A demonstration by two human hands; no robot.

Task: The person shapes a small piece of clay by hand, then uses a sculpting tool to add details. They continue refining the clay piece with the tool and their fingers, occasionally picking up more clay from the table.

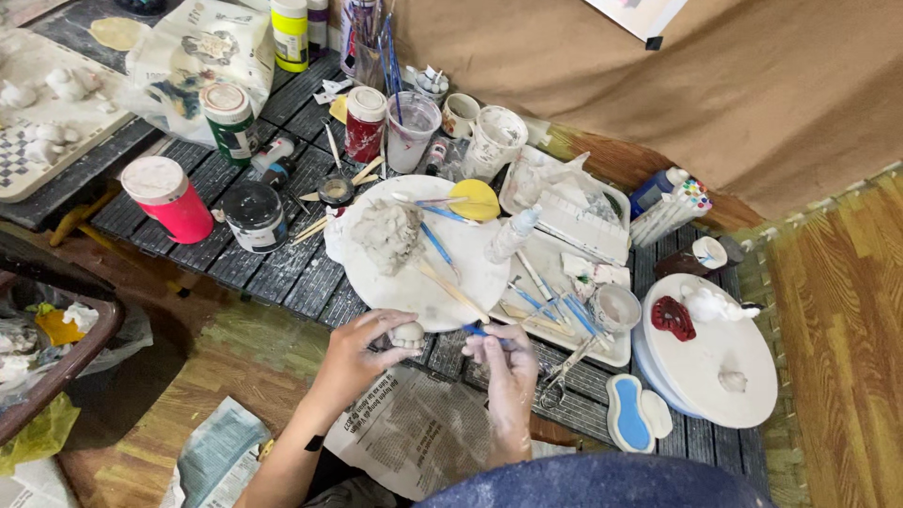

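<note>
Your left hand [362,350] cups a small rounded grey clay lump [408,334], fingers hiding its underside. Your right hand [503,359] fingers pinch a thin blue-handled tool [477,330], mostly hidden, pointing left toward the lump.

Beyond the round white plate [428,282] before me stand a pink tub [169,198], a green-labelled jar [229,118], a red-labelled jar [364,124] and a yellow bottle [290,34].

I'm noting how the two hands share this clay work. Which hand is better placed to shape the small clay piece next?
Probably the right hand: it holds a blue-handled tool whose tip points at the small clay piece. The left hand is wrapped around that piece, steadying it, so it is not free to carve.
</note>
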